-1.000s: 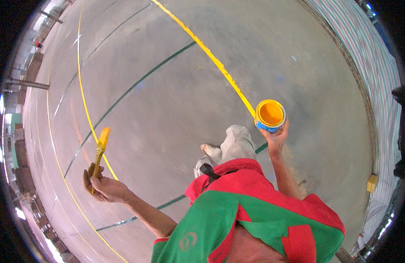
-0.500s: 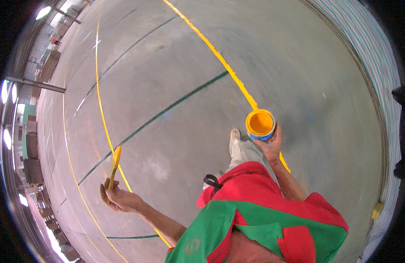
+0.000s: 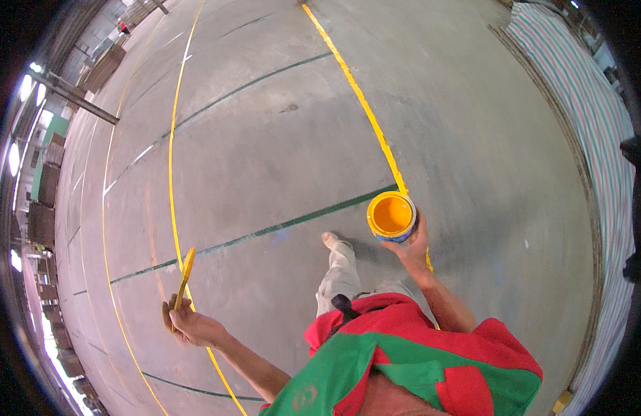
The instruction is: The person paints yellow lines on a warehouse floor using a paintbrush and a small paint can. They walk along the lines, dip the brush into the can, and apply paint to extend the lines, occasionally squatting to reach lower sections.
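Two hands, both loaded. Left hand (image 3: 193,326): thumb and fingers pinched on the lower end of a brush (image 3: 186,274), held above the floor (image 3: 279,166); long axis runs up the view, yellow tip leaning slightly right. Tin (image 3: 371,216) lies to the right of the brush, a little farther up the view and well apart from it; right hand (image 3: 412,251) is the nearer one, wrapped round its lower right side, yellow paint (image 3: 391,215) visible inside. Palm contact under the base: cannot tell. Around, left to right: stacks (image 3: 41,223) along the floor's left edge; thin yellow line (image 3: 171,152) passing behind the brush; green line (image 3: 293,222) crossing toward the right; shoe (image 3: 330,240) and trouser leg (image 3: 340,267) between the hands; thick yellow line (image 3: 365,104), partly blocked from view by tin and right hand; striped sheeting (image 3: 577,97) along the floor's right edge.
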Motion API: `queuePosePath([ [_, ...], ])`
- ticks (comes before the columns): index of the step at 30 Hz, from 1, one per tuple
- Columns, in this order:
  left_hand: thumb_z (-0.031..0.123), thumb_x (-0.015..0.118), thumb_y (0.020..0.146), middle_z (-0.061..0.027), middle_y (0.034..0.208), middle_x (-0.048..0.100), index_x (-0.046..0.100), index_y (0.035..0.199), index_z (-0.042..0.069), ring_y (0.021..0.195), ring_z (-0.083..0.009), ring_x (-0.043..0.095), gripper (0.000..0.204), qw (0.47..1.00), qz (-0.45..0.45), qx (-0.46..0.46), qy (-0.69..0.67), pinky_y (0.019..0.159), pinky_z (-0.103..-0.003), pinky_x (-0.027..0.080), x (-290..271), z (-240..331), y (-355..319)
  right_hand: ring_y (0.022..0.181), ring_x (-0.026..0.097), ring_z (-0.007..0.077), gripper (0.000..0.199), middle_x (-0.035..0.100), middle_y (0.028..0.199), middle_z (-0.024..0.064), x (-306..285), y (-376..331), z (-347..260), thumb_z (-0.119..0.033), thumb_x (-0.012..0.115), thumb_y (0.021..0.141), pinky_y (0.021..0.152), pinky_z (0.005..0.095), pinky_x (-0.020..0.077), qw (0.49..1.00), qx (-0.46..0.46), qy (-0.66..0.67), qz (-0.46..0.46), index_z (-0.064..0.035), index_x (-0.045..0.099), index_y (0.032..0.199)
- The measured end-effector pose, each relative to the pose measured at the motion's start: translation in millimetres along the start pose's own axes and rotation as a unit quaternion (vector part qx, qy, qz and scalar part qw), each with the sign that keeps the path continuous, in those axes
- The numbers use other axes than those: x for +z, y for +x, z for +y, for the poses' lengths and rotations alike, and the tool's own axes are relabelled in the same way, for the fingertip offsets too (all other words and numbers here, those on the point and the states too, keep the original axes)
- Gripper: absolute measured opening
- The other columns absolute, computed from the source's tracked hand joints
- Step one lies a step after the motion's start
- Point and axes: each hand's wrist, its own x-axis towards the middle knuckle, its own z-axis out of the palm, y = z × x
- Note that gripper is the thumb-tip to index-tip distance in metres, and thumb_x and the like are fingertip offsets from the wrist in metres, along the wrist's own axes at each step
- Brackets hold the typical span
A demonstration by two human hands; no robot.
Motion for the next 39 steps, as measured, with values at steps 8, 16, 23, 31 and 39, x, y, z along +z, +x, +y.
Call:
queuePosePath([
  [8, 0.017, 0.052, 0.103, -0.0210, 0.106, 0.072, 0.061, 0.122, -0.004, 0.089, -0.0237, 0.068, 0.029, 0.991, -0.016, -0.043, -0.124, 0.078, -0.034, 0.054, 175, -94, 127, 0.140, 0.048, 0.0291, 0.107, 0.048, 0.149, 0.0143, 56, 125, -16, 0.003, 0.088, 0.065, 0.116, 0.0435, 0.0405, 0.991, 0.054, 0.069, 0.099, -0.0024, 0.030, 0.154],
  [16, 0.012, 0.051, 0.101, -0.0200, 0.101, 0.071, 0.060, 0.121, -0.007, 0.084, -0.0230, 0.067, 0.029, 0.988, 0.001, -0.039, -0.147, 0.076, -0.035, 0.055, 304, -162, 197, 0.139, 0.049, 0.0298, 0.108, 0.047, 0.150, 0.0146, 109, 268, 20, 0.003, 0.087, 0.064, 0.117, 0.0428, 0.0378, 0.985, 0.056, 0.028, 0.158, -0.0017, 0.030, 0.156],
  [23, 0.016, 0.052, 0.103, -0.0207, 0.107, 0.071, 0.060, 0.124, -0.008, 0.090, -0.0263, 0.069, 0.032, 0.984, 0.117, -0.065, -0.118, 0.083, -0.037, 0.057, 378, -231, 254, 0.139, 0.048, 0.0290, 0.100, 0.045, 0.151, 0.0155, 196, 492, 43, 0.005, 0.085, 0.070, 0.118, 0.0427, 0.0368, 0.999, 0.027, -0.013, 0.045, 0.0005, 0.031, 0.154],
  [31, 0.012, 0.050, 0.102, -0.0176, 0.103, 0.072, 0.063, 0.118, -0.006, 0.083, -0.0217, 0.069, 0.027, 0.973, 0.222, -0.007, -0.064, 0.076, -0.035, 0.057, 470, -270, 303, 0.142, 0.046, 0.0316, 0.104, 0.043, 0.153, 0.0171, 317, 751, 50, -0.005, 0.088, 0.070, 0.119, 0.0466, 0.0366, 0.992, -0.086, -0.013, -0.093, -0.0004, 0.030, 0.155],
  [39, 0.011, 0.051, 0.102, -0.0187, 0.103, 0.073, 0.064, 0.119, -0.005, 0.084, -0.0228, 0.070, 0.026, 0.969, 0.236, -0.017, -0.065, 0.077, -0.036, 0.058, 546, -384, 402, 0.141, 0.047, 0.0308, 0.102, 0.044, 0.153, 0.0167, 442, 879, 63, -0.006, 0.090, 0.068, 0.120, 0.0454, 0.0360, 0.993, -0.076, -0.041, -0.075, 0.0002, 0.034, 0.153],
])
